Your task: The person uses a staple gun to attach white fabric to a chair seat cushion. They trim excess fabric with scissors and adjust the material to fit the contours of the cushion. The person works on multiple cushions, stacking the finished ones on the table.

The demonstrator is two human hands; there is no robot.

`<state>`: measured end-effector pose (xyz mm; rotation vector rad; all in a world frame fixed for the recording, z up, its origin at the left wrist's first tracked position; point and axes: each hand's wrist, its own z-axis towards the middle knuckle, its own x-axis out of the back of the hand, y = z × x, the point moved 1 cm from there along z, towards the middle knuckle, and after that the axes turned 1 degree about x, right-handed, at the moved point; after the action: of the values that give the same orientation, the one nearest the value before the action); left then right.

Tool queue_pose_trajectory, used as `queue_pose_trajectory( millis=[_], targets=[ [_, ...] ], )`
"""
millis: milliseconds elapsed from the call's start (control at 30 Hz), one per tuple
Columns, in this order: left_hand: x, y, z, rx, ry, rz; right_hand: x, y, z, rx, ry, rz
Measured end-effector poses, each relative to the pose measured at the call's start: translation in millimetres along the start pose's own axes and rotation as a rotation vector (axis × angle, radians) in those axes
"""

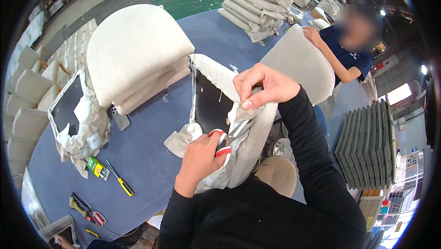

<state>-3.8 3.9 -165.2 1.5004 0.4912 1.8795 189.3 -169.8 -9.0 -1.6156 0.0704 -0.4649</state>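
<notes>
In front of me stands a chair cushion panel (262, 131) in beige fabric, tilted so that its black backing board (209, 104) shows. My left hand (200, 157) is closed round the red-and-white handles of a pair of scissors (223, 145). Their blades point up and right, against the loose fabric along the panel's edge. Higher up, my right hand (266, 85) pinches a fold of this beige fabric (241, 113) between thumb and fingers. White padding shows along the edge near the scissors. Whether the blades are cutting cannot be made out.
On the blue table (151, 157) lie a screwdriver (120, 178), a green-yellow packet (98, 168), a phone (120, 118) and more tools (89, 210). Finished-looking cushions (138, 56) are stacked behind; another open panel (76, 120) is left. A co-worker (344, 49) holds a cushion at right.
</notes>
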Motion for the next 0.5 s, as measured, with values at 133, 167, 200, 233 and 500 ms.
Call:
queue_pose_trajectory(
  millis=[133, 167, 200, 233, 500],
  targets=[
    [-4.6, 0.6, -14.6, 0.054, 0.057, -0.039, 0.5, 8.4, -1.5, 0.145, -0.018, 0.027],
    [-4.3, 1.9, -18.0, 0.04, 0.08, -0.043, 2.8, 11.5, -0.9, 0.174, -0.052, 0.046],
    [-3.1, 4.0, -21.4, 0.025, 0.102, -0.047, 6.6, 14.5, 0.0, 0.204, -0.086, 0.066],
    [-1.5, 7.2, -23.1, 0.01, 0.125, -0.056, 9.0, 15.1, -0.8, 0.229, -0.118, 0.084],
    [9.0, 31.0, -10.0, 0.052, 0.079, 0.066, 12.1, 11.3, -6.5, 0.125, -0.086, 0.093]
  ],
)
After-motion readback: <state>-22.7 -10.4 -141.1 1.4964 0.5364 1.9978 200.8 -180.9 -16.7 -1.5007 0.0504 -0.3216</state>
